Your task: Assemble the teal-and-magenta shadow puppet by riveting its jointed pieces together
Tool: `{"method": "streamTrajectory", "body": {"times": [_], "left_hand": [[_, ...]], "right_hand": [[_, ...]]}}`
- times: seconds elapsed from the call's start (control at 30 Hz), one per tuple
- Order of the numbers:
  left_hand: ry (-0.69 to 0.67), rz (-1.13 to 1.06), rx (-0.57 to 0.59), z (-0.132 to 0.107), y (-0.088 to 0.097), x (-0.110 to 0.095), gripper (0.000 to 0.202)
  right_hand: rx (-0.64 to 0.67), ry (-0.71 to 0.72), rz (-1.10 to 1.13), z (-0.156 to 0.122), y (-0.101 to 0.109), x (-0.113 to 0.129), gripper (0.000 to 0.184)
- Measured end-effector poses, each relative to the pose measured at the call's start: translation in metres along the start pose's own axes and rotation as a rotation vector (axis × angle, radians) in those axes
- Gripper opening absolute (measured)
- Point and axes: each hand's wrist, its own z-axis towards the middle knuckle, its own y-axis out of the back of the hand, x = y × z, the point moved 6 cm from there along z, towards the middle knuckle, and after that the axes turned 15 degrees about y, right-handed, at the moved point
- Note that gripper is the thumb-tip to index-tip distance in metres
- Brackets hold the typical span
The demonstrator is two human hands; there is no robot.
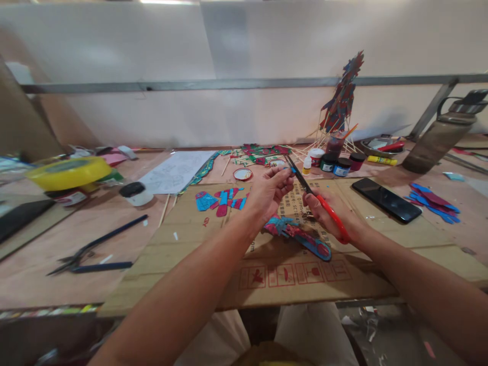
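My right hand point(340, 217) is wrapped round scissors point(303, 181) with red handles and dark blades, which point up and away to the left. Between the thumb and fingers of my left hand point(275, 189) is a small blue piece point(293, 170), held close against the blades; its full shape is hidden. Below both hands, a blue-and-red painted cut-out point(301, 238) lies on a flattened cardboard sheet point(183, 264). Several more blue-and-red cut-outs point(222, 201) rest on the cardboard left of my left hand.
To the right lie a black phone point(386, 200) and blue-and-red pieces point(434, 202), with a bottle point(438, 137) behind. Paint jars point(342, 166) and a small glue bottle point(307, 165) stand at the back. Pliers point(97, 249), a paper drawing point(177, 170) and yellow tape point(68, 173) are leftward.
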Motion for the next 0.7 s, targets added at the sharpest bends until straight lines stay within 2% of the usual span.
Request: {"method": "streamTrajectory", "body": {"times": [0.13, 0.33, 0.5, 0.7], "left_hand": [[0.032, -0.094, -0.032, 0.001, 0.001, 0.006, 0.010], [0.032, -0.036, -0.079, 0.001, 0.004, 0.002, 0.013], [-0.016, 0.048, -0.045, 0.000, 0.003, -0.007, 0.016], [-0.011, 0.234, 0.013, 0.001, 0.003, -0.015, 0.019]], "right_hand": [[-0.010, -0.004, -0.017, 0.001, 0.002, 0.000, 0.050], [0.019, -0.023, 0.003, 0.000, -0.001, -0.002, 0.052], [0.064, -0.026, -0.004, 0.000, 0.000, 0.001, 0.053], [0.108, 0.018, -0.079, 0.003, 0.005, 0.010, 0.055]]}}
